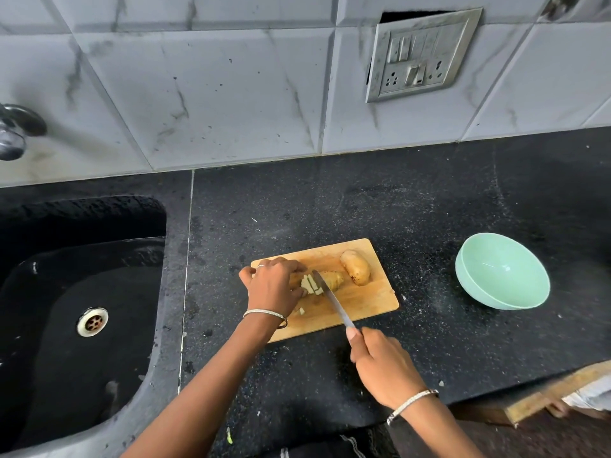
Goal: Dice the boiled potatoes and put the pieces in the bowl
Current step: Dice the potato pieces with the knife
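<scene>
Mid-frame, cutting board (363, 302) on the bench (396, 209): left hand (276, 285) curled over the half-cut potato (334, 280), pinning it. Right hand (380, 365) wrapped round the knife (332, 300) handle, forefinger on the spine, blade in the potato.

Risk: left fingertips sit just beside the blade. Soft boiled flesh can crumble or slide, so a slip would nick them. Loose pieces (310, 285) near the board's lower edge could drop onto the bench.

1 whole potato (355, 267) lies at the board's upper right, untouched. Green bowl (502, 271), right of frame, well apart from the board: nothing in it yet.
</scene>
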The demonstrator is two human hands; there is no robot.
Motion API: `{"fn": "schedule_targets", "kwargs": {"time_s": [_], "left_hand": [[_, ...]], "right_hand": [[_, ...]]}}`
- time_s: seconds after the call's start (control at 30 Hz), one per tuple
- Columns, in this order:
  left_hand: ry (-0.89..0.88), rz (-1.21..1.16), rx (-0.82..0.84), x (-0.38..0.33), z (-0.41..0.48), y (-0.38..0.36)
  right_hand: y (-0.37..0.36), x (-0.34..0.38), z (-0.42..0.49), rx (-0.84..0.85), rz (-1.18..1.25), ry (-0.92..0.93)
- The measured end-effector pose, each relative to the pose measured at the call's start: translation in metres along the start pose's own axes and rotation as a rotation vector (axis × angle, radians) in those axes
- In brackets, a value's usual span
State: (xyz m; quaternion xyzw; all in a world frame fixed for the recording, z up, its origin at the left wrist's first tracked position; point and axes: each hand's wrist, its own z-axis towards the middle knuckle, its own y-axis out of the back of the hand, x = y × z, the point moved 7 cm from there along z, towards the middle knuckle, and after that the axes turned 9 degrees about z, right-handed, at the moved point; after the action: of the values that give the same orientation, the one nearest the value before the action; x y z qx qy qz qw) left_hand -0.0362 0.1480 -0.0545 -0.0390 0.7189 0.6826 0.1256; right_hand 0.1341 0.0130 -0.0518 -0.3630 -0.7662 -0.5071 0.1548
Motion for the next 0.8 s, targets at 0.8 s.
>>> {"fn": "schedule_targets", "kwargs": {"time_s": [0.8], "left_hand": [[0.091, -0.005, -0.007, 0.012, -0.001, 0.003]], "right_hand": [[-0.033, 0.006, 0.003, -0.046, -0.029, 0.062]]}}
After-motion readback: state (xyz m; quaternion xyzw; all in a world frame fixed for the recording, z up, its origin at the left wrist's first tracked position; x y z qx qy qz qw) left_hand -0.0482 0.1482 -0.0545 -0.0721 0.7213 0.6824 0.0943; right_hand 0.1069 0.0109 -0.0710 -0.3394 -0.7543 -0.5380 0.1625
